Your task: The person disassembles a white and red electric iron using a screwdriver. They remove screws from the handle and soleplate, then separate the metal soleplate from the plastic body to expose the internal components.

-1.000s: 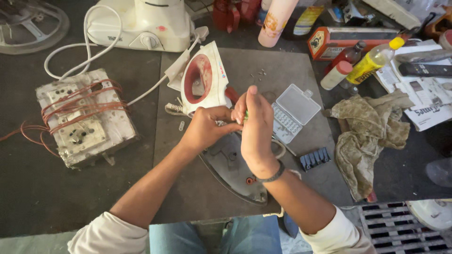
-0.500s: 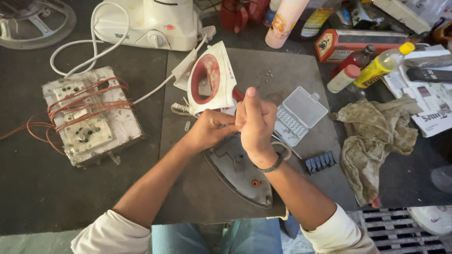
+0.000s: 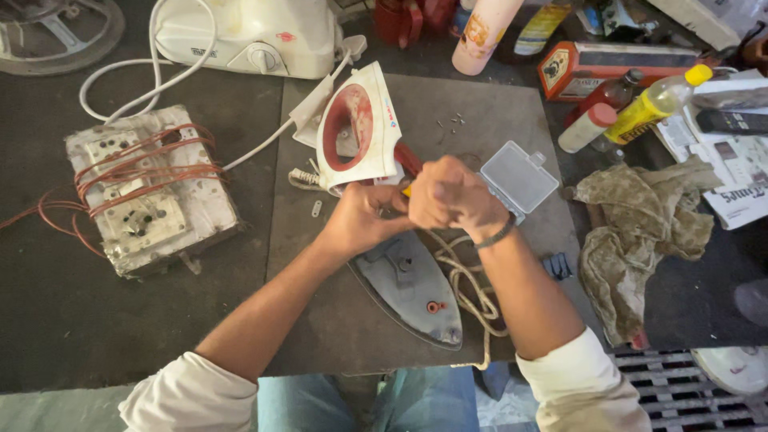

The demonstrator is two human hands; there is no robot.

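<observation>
Grey metal, the bare soleplate (image 3: 412, 290) of a dismantled electric iron lies face up on the dark mat (image 3: 496, 144) of the table, its point aimed toward the person, directly beneath both hands. The right hand (image 3: 452, 196) is clenched into a fist around a yellow-handled tool, apparently a screwdriver (image 3: 407, 191), of which only a sliver shows at the thumb side. The left hand (image 3: 362, 220) is closed against the rear of the soleplate, just left of the right grip and touching it; what exactly its fingers pinch is hidden. The step in hand is judged to be the driving or loosening of a fastener at the heel of the plate, where the woven power cord (image 3: 468, 280) enters and loops below the right wrist. Above the grips, almost touching them, the white-and-red iron housing (image 3: 356, 132) stands tilted on its side. To the right of the right grip a small clear plastic box (image 3: 520, 178) lies on the mat, and loose screws (image 3: 454, 122) are scattered farther up. A soiled rag (image 3: 640, 232) sits well to the right, a wire-wrapped socket board (image 3: 148, 192) well to the left. The next move is judged to call for steady downward pressure, the tip kept seated, and the plate held firm.
</observation>
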